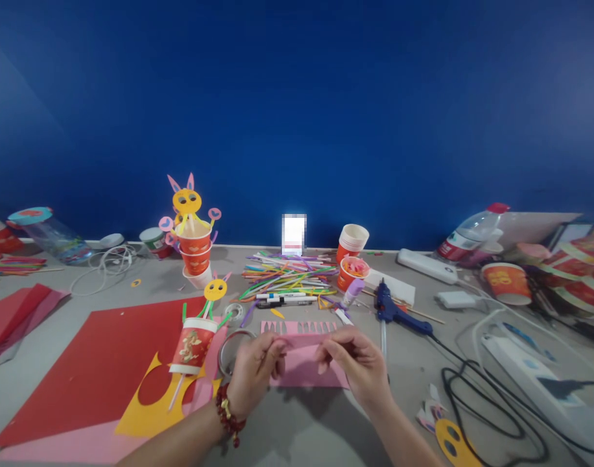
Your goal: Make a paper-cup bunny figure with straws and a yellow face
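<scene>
A narrow strip of pink paper [303, 340] stretches between my two hands. My left hand [257, 364], with a red bead bracelet at the wrist, pinches its left end. Its right end is pinched by the thumb and fingers of my right hand [359, 364]. Under the strip lies a larger pink paper sheet [309, 375], with a row of narrow slots cut along its far edge. Close to my left hand are a roll of tape [233, 350] and a paper cup puppet [194, 344] with a yellow face, lying on coloured sheets.
Beyond my hands lie colourful pipe cleaners [292, 275] and markers [287, 300]. A blue glue gun [397, 311] rests at the right, its black cable looping toward a power strip [530, 363]. A stacked cup figure [196, 246] stands back left; red paper [102, 350] covers the left.
</scene>
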